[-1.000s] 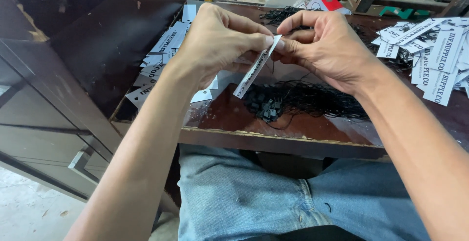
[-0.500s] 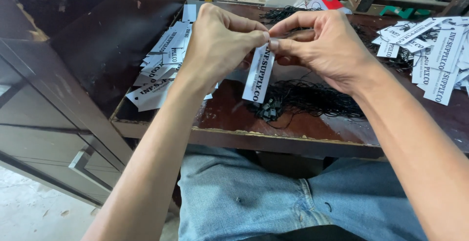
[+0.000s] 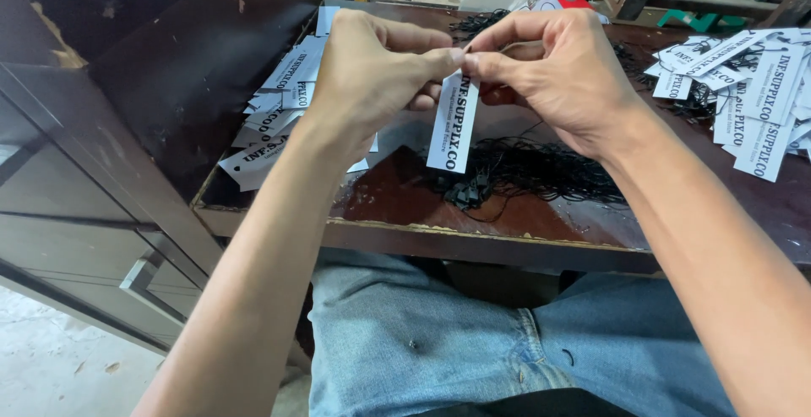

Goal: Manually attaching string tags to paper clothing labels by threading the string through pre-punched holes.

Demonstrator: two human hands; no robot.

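While both hands [image 3: 372,70] [image 3: 549,70] keep their pinched grip, the white tag [image 3: 454,125] has swung from slanted to upright.

The left hand [image 3: 372,75] and right hand [image 3: 562,66] meet fingertip to fingertip, pinching the top of a white paper tag [image 3: 454,125] that hangs upright over the dark wooden table [image 3: 541,235]. A tangle of black strings [image 3: 524,172] lies just below the tag at 6 o'clock. Loose tags are heaped at 9 o'clock [image 3: 279,109] and 3 o'clock [image 3: 748,92].
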